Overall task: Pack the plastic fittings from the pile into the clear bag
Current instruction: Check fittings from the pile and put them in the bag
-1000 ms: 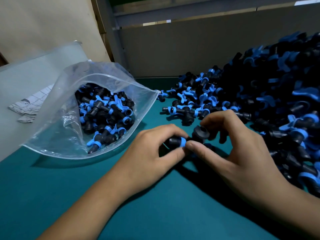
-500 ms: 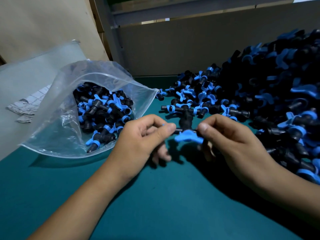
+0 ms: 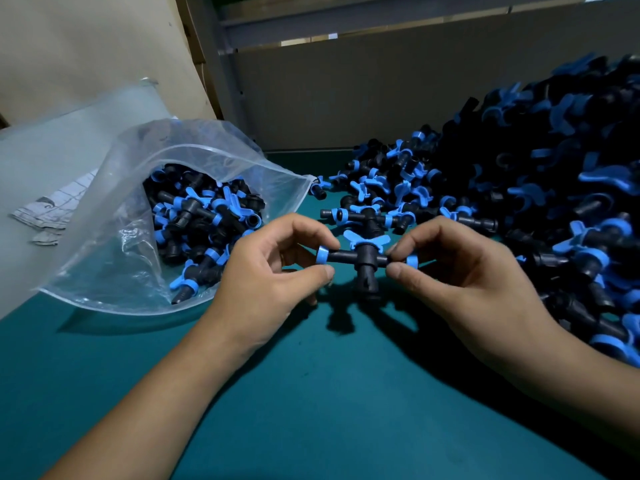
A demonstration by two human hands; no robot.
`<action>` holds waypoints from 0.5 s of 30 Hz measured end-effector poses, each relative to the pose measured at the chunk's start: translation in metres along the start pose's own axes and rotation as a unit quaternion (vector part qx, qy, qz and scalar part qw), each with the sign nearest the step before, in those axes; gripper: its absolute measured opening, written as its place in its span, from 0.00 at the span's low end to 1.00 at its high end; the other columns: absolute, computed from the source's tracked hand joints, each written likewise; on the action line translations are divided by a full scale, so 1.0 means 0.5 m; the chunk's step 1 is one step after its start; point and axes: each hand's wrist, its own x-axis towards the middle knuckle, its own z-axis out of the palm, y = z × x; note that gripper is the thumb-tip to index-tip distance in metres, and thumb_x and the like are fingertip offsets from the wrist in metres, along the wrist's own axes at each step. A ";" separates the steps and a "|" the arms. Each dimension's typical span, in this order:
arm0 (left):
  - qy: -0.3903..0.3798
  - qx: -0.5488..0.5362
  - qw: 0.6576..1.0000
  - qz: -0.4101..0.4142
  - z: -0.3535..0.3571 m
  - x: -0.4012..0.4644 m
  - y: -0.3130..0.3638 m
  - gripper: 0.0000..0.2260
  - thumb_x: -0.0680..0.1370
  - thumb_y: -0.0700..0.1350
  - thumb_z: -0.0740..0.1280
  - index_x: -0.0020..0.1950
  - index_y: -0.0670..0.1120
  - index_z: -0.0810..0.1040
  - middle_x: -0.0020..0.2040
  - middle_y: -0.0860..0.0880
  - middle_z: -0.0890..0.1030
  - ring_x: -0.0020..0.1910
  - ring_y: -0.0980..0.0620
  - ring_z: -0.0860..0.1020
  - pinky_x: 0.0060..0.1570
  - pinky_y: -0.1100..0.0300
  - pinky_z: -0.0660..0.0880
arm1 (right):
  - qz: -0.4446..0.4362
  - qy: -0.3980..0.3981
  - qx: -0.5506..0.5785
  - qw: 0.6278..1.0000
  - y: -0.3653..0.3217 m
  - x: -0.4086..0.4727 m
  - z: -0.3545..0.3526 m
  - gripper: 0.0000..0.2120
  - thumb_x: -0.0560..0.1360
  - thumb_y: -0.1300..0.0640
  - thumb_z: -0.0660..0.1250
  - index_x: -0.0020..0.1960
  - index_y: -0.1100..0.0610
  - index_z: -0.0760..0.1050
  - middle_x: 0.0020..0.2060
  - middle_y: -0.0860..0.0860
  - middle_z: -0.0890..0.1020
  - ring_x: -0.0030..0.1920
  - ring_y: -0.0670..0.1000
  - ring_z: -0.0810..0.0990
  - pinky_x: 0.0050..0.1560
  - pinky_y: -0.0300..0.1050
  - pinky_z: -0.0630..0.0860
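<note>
A black plastic fitting (image 3: 363, 263) with blue rings and a blue wing handle hangs a little above the green table (image 3: 311, 393), held level between both hands. My left hand (image 3: 270, 275) pinches its left end between thumb and forefinger. My right hand (image 3: 460, 275) pinches its right end the same way. A large pile of black and blue fittings (image 3: 519, 202) fills the right side of the table. The clear bag (image 3: 114, 237) lies open at the left, mouth facing right, with several fittings (image 3: 204, 223) inside.
A frosted plastic sheet (image 3: 52, 150) and a printed paper (image 3: 52, 209) lie behind the bag at the left. A grey wall panel (image 3: 346, 91) closes the table's far side. A beige board (image 3: 86, 46) leans at the back left.
The fitting rose off the table and was turned, so its blue wing handle now points up and away. Both hands shifted outward to its two ends.
</note>
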 end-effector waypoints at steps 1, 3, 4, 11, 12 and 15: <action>-0.004 -0.012 1.000 -0.012 -0.001 -0.002 0.003 0.07 0.72 0.35 0.73 0.47 0.43 0.81 0.39 0.47 0.81 0.34 0.49 0.79 0.28 0.56 0.76 | 0.011 -0.003 0.015 1.000 -0.002 0.000 0.002 0.05 0.77 0.54 0.75 0.50 0.52 0.81 0.41 0.52 0.83 0.39 0.50 0.81 0.40 0.43 0.78; 0.004 -0.030 0.999 -0.035 -0.003 -0.004 0.010 0.04 0.72 0.42 0.73 0.44 0.44 0.80 0.32 0.45 0.77 0.27 0.47 0.75 0.24 0.59 0.70 | 0.036 -0.029 0.018 0.999 -0.006 -0.005 0.006 0.09 0.79 0.45 0.71 0.51 0.51 0.79 0.37 0.53 0.83 0.35 0.50 0.80 0.37 0.44 0.77; 0.039 -0.026 0.998 -0.037 -0.004 -0.001 0.013 0.04 0.72 0.44 0.71 0.41 0.45 0.79 0.30 0.45 0.75 0.26 0.49 0.73 0.24 0.62 0.68 | 0.045 -0.049 -0.001 0.998 -0.009 -0.007 0.008 0.13 0.79 0.41 0.68 0.53 0.50 0.78 0.38 0.53 0.83 0.36 0.50 0.81 0.38 0.46 0.77; 0.464 -0.037 0.884 -0.045 -0.068 0.033 0.016 0.07 0.76 0.43 0.67 0.40 0.49 0.72 0.33 0.47 0.73 0.22 0.54 0.70 0.22 0.66 0.63 | 0.090 0.018 -0.126 0.988 -0.009 -0.007 0.009 0.08 0.78 0.42 0.67 0.51 0.46 0.79 0.44 0.42 0.84 0.42 0.45 0.82 0.44 0.44 0.75; 0.487 -0.042 0.871 -0.045 -0.076 0.036 0.011 0.06 0.77 0.42 0.67 0.42 0.49 0.72 0.34 0.47 0.74 0.22 0.54 0.72 0.22 0.66 0.63 | 0.092 0.030 -0.142 0.985 -0.009 -0.006 0.010 0.07 0.78 0.44 0.67 0.51 0.45 0.78 0.44 0.41 0.83 0.42 0.45 0.81 0.43 0.42 0.74; 0.517 -0.043 0.853 -0.054 -0.083 0.037 0.003 0.06 0.79 0.41 0.67 0.46 0.50 0.72 0.34 0.51 0.75 0.27 0.53 0.78 0.23 0.65 0.64 | 0.081 0.057 -0.195 0.976 -0.009 -0.005 0.009 0.02 0.78 0.47 0.68 0.51 0.43 0.77 0.46 0.39 0.81 0.45 0.43 0.80 0.42 0.35 0.73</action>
